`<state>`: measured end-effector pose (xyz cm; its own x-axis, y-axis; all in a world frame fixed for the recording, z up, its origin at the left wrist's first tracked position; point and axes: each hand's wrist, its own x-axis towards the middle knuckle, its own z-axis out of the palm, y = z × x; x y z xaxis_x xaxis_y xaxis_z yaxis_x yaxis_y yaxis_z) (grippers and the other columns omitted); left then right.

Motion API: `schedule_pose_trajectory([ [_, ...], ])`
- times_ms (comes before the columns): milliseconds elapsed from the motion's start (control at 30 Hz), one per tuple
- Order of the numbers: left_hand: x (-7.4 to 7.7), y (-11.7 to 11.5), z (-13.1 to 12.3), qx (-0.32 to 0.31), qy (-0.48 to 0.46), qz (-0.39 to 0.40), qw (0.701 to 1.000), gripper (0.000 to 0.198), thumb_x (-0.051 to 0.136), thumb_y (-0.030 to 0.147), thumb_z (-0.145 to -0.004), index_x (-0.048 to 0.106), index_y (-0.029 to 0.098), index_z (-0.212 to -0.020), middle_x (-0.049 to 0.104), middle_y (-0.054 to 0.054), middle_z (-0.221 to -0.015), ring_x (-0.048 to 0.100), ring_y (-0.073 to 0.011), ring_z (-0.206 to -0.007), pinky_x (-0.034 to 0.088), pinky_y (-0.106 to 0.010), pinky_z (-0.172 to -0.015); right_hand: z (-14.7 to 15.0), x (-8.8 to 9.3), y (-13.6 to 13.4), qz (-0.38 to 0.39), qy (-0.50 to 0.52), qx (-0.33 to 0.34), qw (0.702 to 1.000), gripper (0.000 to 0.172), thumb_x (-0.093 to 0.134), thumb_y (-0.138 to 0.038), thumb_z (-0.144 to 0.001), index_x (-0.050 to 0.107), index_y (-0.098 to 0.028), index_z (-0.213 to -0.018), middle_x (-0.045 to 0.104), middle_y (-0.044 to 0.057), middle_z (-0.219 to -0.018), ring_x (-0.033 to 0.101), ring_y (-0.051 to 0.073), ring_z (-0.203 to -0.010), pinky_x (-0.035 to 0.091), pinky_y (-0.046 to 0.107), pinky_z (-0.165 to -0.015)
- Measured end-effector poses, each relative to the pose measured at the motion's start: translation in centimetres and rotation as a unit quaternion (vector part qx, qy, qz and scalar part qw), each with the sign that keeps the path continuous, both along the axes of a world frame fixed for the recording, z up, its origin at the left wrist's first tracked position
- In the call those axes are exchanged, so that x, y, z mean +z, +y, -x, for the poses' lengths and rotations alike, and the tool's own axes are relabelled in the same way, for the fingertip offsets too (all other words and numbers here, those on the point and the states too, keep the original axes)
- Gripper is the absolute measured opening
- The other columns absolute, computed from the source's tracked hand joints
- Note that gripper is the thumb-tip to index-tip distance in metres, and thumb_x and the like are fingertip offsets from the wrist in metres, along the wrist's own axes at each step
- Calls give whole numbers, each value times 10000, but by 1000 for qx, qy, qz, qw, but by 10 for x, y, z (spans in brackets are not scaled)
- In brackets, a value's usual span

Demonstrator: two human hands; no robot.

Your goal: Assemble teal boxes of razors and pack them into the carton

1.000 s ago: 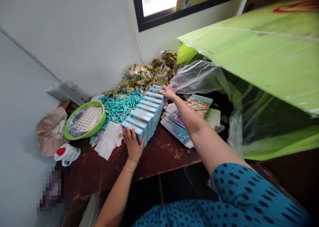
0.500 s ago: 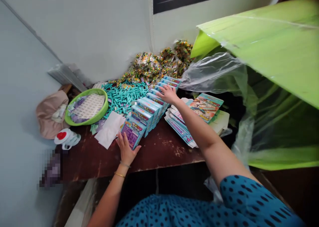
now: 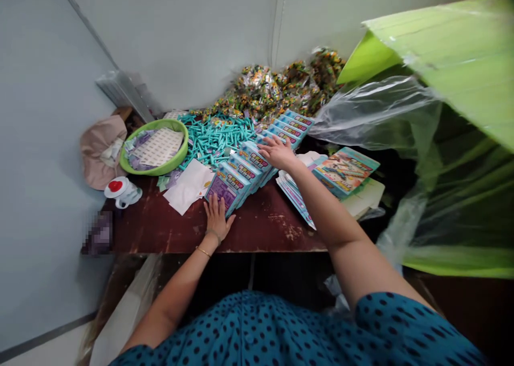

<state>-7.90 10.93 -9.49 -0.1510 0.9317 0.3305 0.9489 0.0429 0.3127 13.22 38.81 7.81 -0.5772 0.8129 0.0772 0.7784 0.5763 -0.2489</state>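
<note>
A row of small turquoise boxes (image 3: 244, 169) lies toppled toward me on the dark red table (image 3: 265, 226), overlapping like fallen dominoes. My left hand (image 3: 217, 216) lies flat, fingers spread, against the nearest box at the row's front end. My right hand (image 3: 278, 152) rests palm down on the boxes in the middle of the row; a few more boxes (image 3: 292, 125) lie beyond it. Neither hand grips anything.
A heap of teal sticks (image 3: 214, 139) and a pile of small wrapped packets (image 3: 277, 87) lie behind the row. A green bowl (image 3: 182, 152), white papers (image 3: 188, 185), a tape dispenser (image 3: 121, 190), flat printed cards (image 3: 345, 169), clear plastic sheet (image 3: 373, 111) and a green carton (image 3: 453, 60) surround it.
The upright row of boxes has tipped over toward me and now lies slanted. My right hand slid from the far end to the row's middle. My view shifted down and left.
</note>
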Motion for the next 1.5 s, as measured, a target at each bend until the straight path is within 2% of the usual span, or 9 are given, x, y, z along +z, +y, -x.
schedule_pose_trajectory([
  [133,-2,5,-9,-21,-25,-27,999,773,523,461,-995,235,157,-1645,154,-230,-1732,-17,-376,-1628,92,-711,-1270,6,12,-35,-83,10,-20,996,433,424,-459,-1059,735,-283,-1303,420,91,-1643,269,410,-1556,146,736,-1216],
  [267,12,13,-6,-42,-81,-104,990,726,373,512,-1041,194,162,-1652,193,-237,-1719,49,-360,-1634,95,-702,-1270,14,6,-73,-119,50,14,992,428,391,-403,-1078,668,-305,-1390,472,80,-1608,309,353,-1542,163,679,-1231],
  [467,109,80,17,-107,-90,-232,963,626,352,586,-1036,461,180,-1500,358,-191,-1649,179,-325,-1609,202,-585,-1293,24,-6,-84,-41,129,-25,991,441,397,-374,-1078,633,-269,-1436,588,118,-1473,540,315,-1364,408,510,-1154],
  [567,159,123,20,-197,-27,-129,971,599,420,585,-1014,528,215,-1472,415,-135,-1636,223,-323,-1595,189,-560,-1303,27,-10,-81,9,215,-3,976,447,432,-350,-1059,631,-202,-1431,577,136,-1465,587,256,-1329,452,376,-1149],
  [667,183,141,19,-262,31,10,964,568,498,540,-985,572,238,-1459,507,-100,-1571,300,-334,-1558,200,-554,-1298,22,-20,-81,34,327,-20,944,474,512,-365,-1010,607,-198,-1443,578,130,-1481,527,254,-1408,409,401,-1207],
  [867,187,113,35,-262,55,24,963,602,554,521,-942,580,225,-1466,552,-128,-1431,413,-336,-1453,274,-517,-1262,26,-65,-109,73,486,-120,863,784,612,-404,-928,304,-215,-1624,549,138,-1525,571,263,-1370,482,437,-1138],
  [1100,198,101,38,-245,70,69,965,537,493,507,-968,554,227,-1422,530,-117,-1518,354,-340,-1501,175,-574,-1266,62,-125,-124,164,506,-163,831,598,678,-377,-837,557,-187,-1392,702,110,-1324,668,284,-1202,530,425,-1048],
  [1300,194,90,44,-225,59,12,973,424,536,580,-938,719,251,-1133,680,-92,-1242,523,-317,-1303,339,-509,-1165,56,-143,-133,175,488,-178,836,589,726,-373,-804,577,-189,-1343,748,103,-1224,710,295,-1105,550,426,-997],
  [1500,172,52,70,-230,14,-59,971,485,439,619,-955,726,241,-1059,711,-99,-1156,580,-308,-1275,356,-509,-1163,45,-145,-141,123,425,-140,886,387,599,-287,-851,635,-212,-1230,752,88,-1183,708,287,-1098,549,399,-982],
])
